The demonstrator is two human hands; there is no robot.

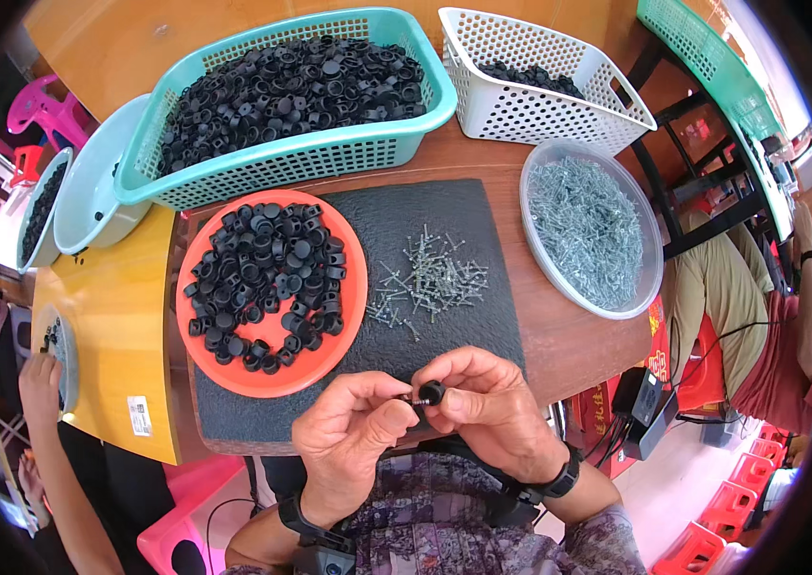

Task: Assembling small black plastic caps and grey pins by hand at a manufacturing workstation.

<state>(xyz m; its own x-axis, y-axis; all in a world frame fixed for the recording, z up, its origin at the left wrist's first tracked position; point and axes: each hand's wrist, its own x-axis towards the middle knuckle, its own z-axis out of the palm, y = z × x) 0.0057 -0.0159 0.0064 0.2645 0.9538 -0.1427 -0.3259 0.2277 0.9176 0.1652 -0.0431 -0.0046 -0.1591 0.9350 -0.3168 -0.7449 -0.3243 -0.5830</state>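
My left hand [353,433] and my right hand [492,407] meet above the near edge of a dark mat [468,359]. Between my right thumb and fingers is a small black plastic cap [432,392]. The thumb and fingertips of my left hand pinch what looks like a screw [410,398], its end against the cap; the fingers hide most of it. Just beyond, an orange-red plate [193,331] holds many black caps [300,251]. To the plate's right, a loose pile of screws [439,273] lies on the mat.
At the back stand a teal basket [300,144] full of black parts and a white basket [545,120] with fewer. A round clear tub [655,273] of screws sits at the right. Pale blue basins [75,216] are far left. A co-worker's arm [70,479] reaches in at left.
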